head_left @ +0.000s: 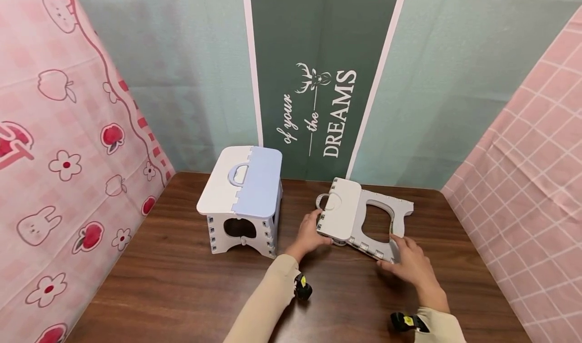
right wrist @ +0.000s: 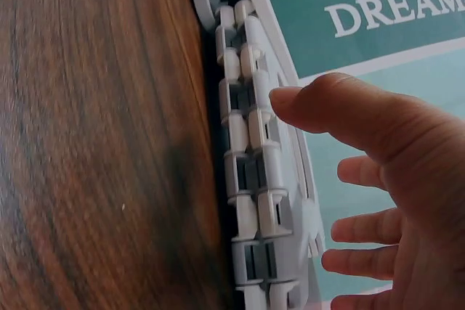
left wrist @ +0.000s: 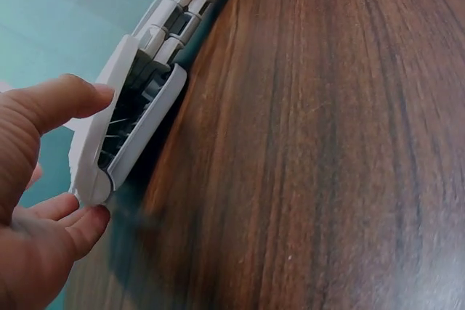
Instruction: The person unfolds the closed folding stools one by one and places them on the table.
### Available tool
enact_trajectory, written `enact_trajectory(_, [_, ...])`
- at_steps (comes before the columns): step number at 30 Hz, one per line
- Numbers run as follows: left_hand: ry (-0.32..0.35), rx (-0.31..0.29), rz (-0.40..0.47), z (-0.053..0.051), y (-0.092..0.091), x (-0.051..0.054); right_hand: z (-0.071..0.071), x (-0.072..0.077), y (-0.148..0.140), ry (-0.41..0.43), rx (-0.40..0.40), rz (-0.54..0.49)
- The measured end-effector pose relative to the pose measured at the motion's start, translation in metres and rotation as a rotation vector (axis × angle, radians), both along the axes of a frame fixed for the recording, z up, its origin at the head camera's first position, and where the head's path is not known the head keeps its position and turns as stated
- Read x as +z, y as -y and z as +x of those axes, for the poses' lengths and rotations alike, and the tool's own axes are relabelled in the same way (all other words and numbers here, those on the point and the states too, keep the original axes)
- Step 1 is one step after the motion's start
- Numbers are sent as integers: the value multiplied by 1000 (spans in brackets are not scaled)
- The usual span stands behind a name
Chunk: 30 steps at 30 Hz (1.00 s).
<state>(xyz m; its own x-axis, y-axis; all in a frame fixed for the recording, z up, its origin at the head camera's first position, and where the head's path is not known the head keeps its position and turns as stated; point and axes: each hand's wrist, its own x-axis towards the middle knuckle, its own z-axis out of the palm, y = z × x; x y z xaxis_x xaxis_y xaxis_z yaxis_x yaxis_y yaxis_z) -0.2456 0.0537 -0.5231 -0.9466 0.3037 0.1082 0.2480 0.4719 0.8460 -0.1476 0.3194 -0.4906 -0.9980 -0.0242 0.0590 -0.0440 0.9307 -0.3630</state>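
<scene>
A folded white folding stool point(head_left: 342, 212) lies on the table at the right, its seat half on the left and its leg frame with a large opening on the right. My left hand point(head_left: 310, 234) grips the seat end; in the left wrist view the thumb point(left wrist: 80, 99) touches one panel and the fingertips point(left wrist: 89, 230) meet the folded edge. Beside the leg end is my right hand point(head_left: 411, 262), fingers spread. The right wrist view has its thumb point(right wrist: 327, 107) by the hinged side point(right wrist: 254, 143), the other fingers apart from one another.
An unfolded white and blue folding stool point(head_left: 261, 181) stands upright to the left of my left hand. Both stools are on a brown wood-grain table point(head_left: 182, 282). A green cloth with lettering point(head_left: 338, 113) hangs behind; pink cloths point(head_left: 536, 181) line both sides.
</scene>
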Motion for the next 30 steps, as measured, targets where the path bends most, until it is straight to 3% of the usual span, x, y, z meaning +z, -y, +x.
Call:
enact_trajectory(13, [22,58,-19,3,-9,-5,3,-8,-20,59,-76,14])
enact_trajectory(19, [37,88,-20,3,-11,-5,0,-15,-28,71,-74,-12])
enact_trajectory(24, [4,112,-35,2,-13,-10,-5,-18,-32,83,-47,-40])
enact_trajectory(30, [-25,184,-30,0,-14,-13,-11,-14,-26,137,-54,-53])
